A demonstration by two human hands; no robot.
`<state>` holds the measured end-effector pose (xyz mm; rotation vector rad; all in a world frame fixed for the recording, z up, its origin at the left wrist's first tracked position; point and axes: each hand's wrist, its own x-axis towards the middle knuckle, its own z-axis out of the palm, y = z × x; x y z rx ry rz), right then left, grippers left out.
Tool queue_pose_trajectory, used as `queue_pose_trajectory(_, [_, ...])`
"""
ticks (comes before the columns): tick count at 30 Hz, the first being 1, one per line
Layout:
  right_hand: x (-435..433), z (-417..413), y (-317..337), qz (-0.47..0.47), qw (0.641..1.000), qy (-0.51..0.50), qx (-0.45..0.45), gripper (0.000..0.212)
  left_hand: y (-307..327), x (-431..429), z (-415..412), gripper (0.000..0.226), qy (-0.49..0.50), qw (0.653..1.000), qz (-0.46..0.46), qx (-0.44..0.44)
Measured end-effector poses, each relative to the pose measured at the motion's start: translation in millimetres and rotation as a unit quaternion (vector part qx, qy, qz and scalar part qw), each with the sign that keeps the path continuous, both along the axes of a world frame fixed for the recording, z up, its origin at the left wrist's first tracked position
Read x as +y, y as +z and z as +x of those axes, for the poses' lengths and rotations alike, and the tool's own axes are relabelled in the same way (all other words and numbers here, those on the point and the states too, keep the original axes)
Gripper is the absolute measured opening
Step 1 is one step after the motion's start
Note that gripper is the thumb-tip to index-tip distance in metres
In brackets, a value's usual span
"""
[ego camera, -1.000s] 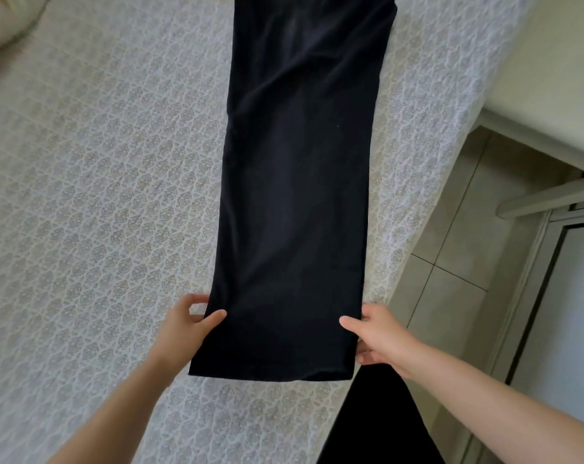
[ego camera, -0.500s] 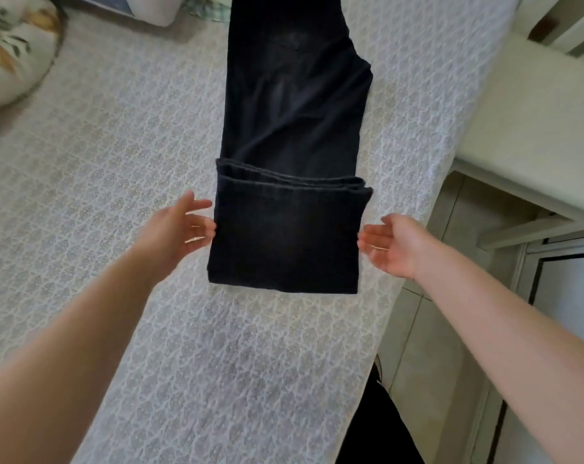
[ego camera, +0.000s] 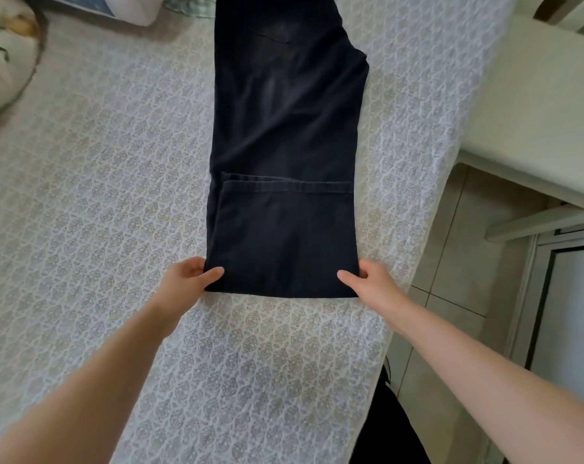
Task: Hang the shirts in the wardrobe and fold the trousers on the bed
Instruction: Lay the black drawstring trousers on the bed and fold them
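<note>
- The dark trousers point(ego camera: 283, 128) lie flat along the bed point(ego camera: 99, 195), close to its right edge. The leg ends are folded up over the upper part, and the hems run across the middle.
- The left hand point(ego camera: 186, 283) pinches the near left corner of the fold, thumb on top and fingers tucked at the edge.
- The right hand point(ego camera: 374, 283) grips the near right corner the same way.
- A floral pillow point(ego camera: 2, 61) sits at the bed's far left corner, well apart from the trousers.
- A white pillow point(ego camera: 133, 8) and a checked cloth point(ego camera: 196, 5) lie at the far edge, just left of the waistband end.
- White furniture point(ego camera: 535, 95) stands beside the right edge, over a tiled floor point(ego camera: 458, 256).
- Nothing lies on the trousers.
</note>
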<state>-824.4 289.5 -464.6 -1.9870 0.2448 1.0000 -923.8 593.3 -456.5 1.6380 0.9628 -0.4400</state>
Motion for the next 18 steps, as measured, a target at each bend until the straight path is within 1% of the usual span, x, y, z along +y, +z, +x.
queue_pose_trajectory(2, [-4.2, -1.6, 3.4, 0.03, 0.999, 0.002, -0.031, 0.007, 3.1, -1.9, -6.6, 0.019, 0.031, 0.999, -0.019, -0.021])
queue_pose_trajectory(4, [-11.3, -3.9, 4.5, 0.053, 0.998, -0.008, -0.015, 0.01, 3.3, -6.6, -14.7, 0.023, 0.076, 0.996, -0.024, -0.027])
queue_pose_trajectory(6, [-18.2, -6.6, 4.0, 0.03, 1.0, 0.003, 0.005, 0.017, -0.4, -12.8, -20.8, 0.028, 0.099, 0.995, -0.011, -0.01])
queue_pose_trajectory(9, [-21.2, -9.0, 2.0, -0.017, 1.0, 0.006, 0.005, 0.028, -6.5, -19.4, -26.0, 0.03, 0.119, 0.991, 0.045, 0.033])
queue_pose_trajectory(12, [-16.6, -9.0, 2.2, -0.044, 0.999, -0.016, 0.008, 0.021, -10.7, -18.8, -25.1, 0.034, 0.121, 0.991, 0.056, 0.027])
queue_pose_trajectory(14, [-16.5, -9.7, 1.9, -0.058, 0.998, -0.032, 0.017, 0.024, -11.3, -17.3, -24.1, 0.039, 0.106, 0.992, 0.063, 0.03])
queue_pose_trajectory(15, [-16.2, -10.4, 2.9, -0.066, 0.997, -0.032, 0.017, 0.025, -11.1, -16.6, -23.1, 0.041, 0.115, 0.992, 0.05, 0.031])
queue_pose_trajectory(16, [-16.0, -11.9, 4.8, -0.073, 0.997, -0.029, 0.012, 0.025, -9.7, -16.6, -22.0, 0.041, 0.139, 0.99, 0.018, 0.029])
queue_pose_trajectory(18, [-16.4, -17.3, 6.7, -0.076, 0.996, -0.037, 0.003, 0.022, -5.6, -16.6, -18.7, 0.029, 0.195, 0.979, -0.061, 0.018])
